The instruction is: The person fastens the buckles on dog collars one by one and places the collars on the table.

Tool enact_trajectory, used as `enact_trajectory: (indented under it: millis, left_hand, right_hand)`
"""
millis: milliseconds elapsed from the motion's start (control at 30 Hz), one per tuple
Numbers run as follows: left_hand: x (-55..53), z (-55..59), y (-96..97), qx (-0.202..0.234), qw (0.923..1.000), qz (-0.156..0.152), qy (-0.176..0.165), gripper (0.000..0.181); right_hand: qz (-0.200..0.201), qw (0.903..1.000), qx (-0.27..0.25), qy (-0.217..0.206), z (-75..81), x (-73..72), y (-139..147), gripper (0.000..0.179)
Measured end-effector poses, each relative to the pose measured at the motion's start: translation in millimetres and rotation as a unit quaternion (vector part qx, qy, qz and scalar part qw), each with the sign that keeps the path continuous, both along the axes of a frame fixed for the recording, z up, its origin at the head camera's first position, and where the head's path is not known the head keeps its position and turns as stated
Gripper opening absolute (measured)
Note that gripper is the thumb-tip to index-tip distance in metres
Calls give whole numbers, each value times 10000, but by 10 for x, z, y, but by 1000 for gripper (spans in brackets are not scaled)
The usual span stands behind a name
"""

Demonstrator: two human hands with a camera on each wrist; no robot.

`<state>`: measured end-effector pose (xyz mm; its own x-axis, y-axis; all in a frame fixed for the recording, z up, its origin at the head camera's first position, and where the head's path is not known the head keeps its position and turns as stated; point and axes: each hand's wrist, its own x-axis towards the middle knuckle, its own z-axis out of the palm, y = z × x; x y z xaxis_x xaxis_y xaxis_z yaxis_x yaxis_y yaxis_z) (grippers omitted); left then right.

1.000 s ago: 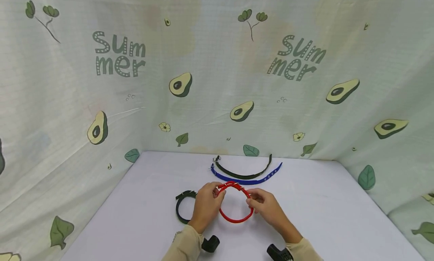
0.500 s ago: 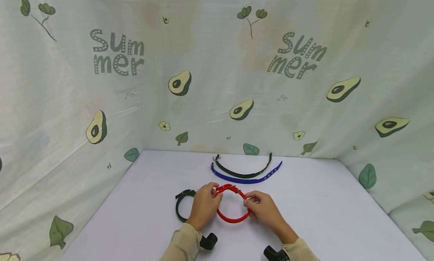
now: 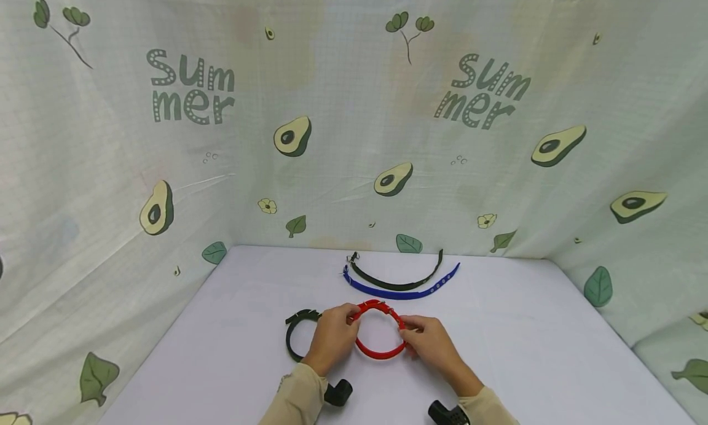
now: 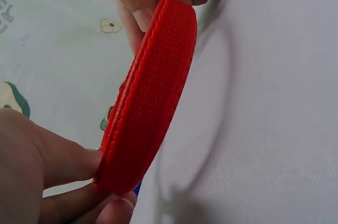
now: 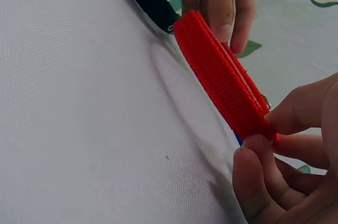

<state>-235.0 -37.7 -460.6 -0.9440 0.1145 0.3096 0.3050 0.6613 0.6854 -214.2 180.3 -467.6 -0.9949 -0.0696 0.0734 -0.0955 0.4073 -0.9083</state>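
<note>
Landmark: blue strap (image 3: pixel 402 295), lying curved on the bench (image 3: pixel 525 345). Red loop (image 3: pixel 380 355) is just in front of the blue strap, held up off the bench, its shadow apart from it in both wrist views. Left hand (image 3: pixel 334 336), front-left of the blue strap, pinches one side of the loop with thumb and fingers; right hand (image 3: pixel 434 342), in front of the blue strap toward its holed end, pinches the other side. Dark strap (image 3: pixel 399 287) just behind the blue strap; dark loop (image 3: pixel 289 338) front-left of it.

Step in hand looks like holding and shaping the red loop. To do it well: even light pinch both sides, no pulling it oval, band edges level so it doesn't twist, fingertips off the buckle (image 3: pixel 392 311) so the strap end doesn't slip.

Hard to see: right part of dark loop is behind the left hand in the head view. Buckle too small to read, so can't tell if the pin is seated. Only a sliver of the blue strap shows past the red loop in the wrist views
</note>
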Motion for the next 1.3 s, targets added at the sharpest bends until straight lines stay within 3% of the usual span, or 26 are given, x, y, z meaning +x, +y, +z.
enact_trajectory:
  millis: [233,600,900,1300]
  left_hand:
    - [-3,17,-41,-341,9993,-120,-122,18]
    - [-11,-9,-88,-916,9956,-139,102,12]
    - [-1,-12,-93,-848,9961,-69,-231,12]
    - [-38,-74,-99,-795,9966,-52,-189,10]
  right_hand:
    - [131,9999,78,-20,-11,8,-5,29]
    - [302,9990,343,8,-58,0,-52,28]
    - [338,9979,546,25,-64,4,-74,28]
    - [338,9973,637,124,-82,27,-36,22]
